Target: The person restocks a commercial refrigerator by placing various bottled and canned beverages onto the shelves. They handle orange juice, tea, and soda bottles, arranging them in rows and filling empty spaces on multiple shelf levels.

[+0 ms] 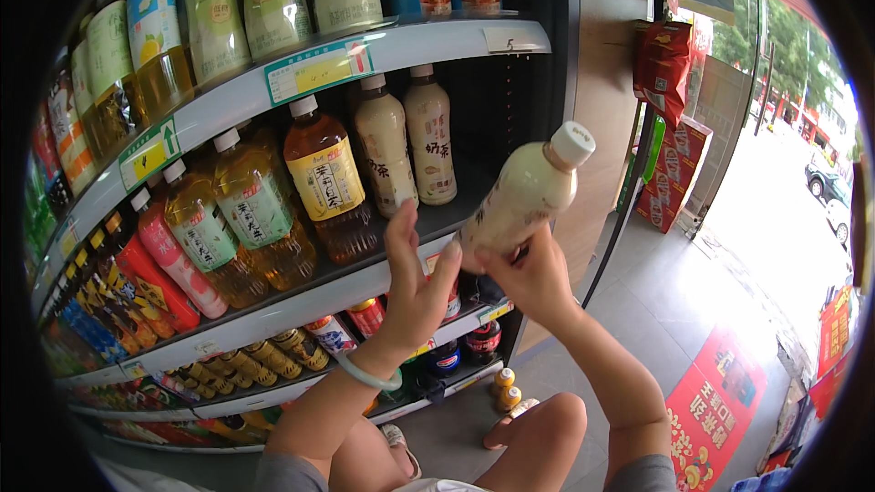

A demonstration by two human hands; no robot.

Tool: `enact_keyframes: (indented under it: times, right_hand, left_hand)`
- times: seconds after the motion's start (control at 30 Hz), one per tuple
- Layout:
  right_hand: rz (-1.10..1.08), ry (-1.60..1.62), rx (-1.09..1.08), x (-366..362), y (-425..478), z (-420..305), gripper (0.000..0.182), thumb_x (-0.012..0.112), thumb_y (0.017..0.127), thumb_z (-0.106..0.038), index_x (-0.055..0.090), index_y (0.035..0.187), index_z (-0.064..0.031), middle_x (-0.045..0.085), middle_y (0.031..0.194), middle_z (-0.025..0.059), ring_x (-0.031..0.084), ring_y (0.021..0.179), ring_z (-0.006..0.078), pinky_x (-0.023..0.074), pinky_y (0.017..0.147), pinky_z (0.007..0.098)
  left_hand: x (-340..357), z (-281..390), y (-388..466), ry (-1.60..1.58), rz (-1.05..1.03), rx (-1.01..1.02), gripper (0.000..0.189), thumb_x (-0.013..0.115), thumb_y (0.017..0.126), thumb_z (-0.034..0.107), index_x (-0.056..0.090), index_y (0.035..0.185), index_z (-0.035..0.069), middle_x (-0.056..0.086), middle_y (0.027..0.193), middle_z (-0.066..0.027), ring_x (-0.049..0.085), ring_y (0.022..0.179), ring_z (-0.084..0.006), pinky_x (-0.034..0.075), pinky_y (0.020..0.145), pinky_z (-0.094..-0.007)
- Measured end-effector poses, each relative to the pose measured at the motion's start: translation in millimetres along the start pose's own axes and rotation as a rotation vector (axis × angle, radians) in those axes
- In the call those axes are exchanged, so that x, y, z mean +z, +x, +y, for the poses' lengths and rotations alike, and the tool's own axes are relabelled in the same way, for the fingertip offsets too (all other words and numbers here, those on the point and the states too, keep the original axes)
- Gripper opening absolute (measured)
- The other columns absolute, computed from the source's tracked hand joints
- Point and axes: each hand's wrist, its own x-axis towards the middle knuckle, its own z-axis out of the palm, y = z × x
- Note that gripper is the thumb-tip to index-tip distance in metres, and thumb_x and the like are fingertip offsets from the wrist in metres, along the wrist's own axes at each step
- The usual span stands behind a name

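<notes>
A cream-coloured milk tea bottle (523,181) with a white cap is held tilted in front of the drinks shelf, its cap pointing up and right. My right hand (536,273) grips it around the lower part. Just left of its base, my left hand (417,287) is raised with fingers and thumb apart; whether the thumb touches the bottle I cannot tell. Two similar milk tea bottles, one (383,150) and another (431,140), stand on the middle shelf beyond my left fingers. Beside them is a brown tea bottle (325,181) with a yellow label.
The middle shelf's edge (273,324) runs just behind my hands. Green-labelled tea bottles (253,205) stand farther left, with cans (301,348) below. Two small yellow-capped bottles (507,388) are on the floor. A wooden panel (608,102) bounds the shelving at right.
</notes>
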Motion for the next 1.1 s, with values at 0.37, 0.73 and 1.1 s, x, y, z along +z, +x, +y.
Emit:
enact_keyframes:
  times: [0.37, 0.73, 1.1]
  right_hand:
    - [0.093, -0.207, 0.014, 42.0, 115.4, 51.1, 0.051, 0.076, 0.083, -0.032, 0.053, 0.111, 0.0036, 0.069, 0.099, 0.0283, 0.069, 0.090, 0.0442, 0.0558, 0.079, 0.0462]
    - [-0.309, 0.188, 0.083, 80.4, 203.2, 112.8, 0.062, 0.071, 0.087, -0.042, 0.056, 0.129, 0.0001, 0.069, 0.116, 0.0179, 0.071, 0.098, 0.0288, 0.0559, 0.085, 0.0420]
    - [-0.405, 0.410, 0.393, 101.5, 228.4, 114.0, 0.067, 0.040, 0.102, -0.062, 0.050, 0.145, -0.0114, 0.056, 0.143, 0.0088, 0.055, 0.123, 0.0263, 0.0382, 0.109, 0.0428]
  left_hand:
    - [7.7, -38.3, 72.3, 0.604, 0.352, 0.055, 0.089, 0.063, 0.095, 0.018, 0.003, 0.149, -0.018, 0.008, 0.154, -0.0424, 0.014, 0.147, -0.0537, 0.016, 0.123, -0.0523]
    - [7.7, -50.0, 69.6, 0.559, 0.326, 0.070, 0.091, 0.062, 0.094, 0.016, -0.001, 0.149, -0.020, 0.008, 0.154, -0.0431, 0.015, 0.147, -0.0511, 0.013, 0.123, -0.0492]
    - [6.1, -65.2, 108.6, 0.280, 0.567, -0.383, 0.085, 0.066, 0.085, 0.008, 0.014, 0.149, -0.009, 0.026, 0.146, -0.0325, 0.032, 0.136, -0.0404, 0.029, 0.114, -0.0435]
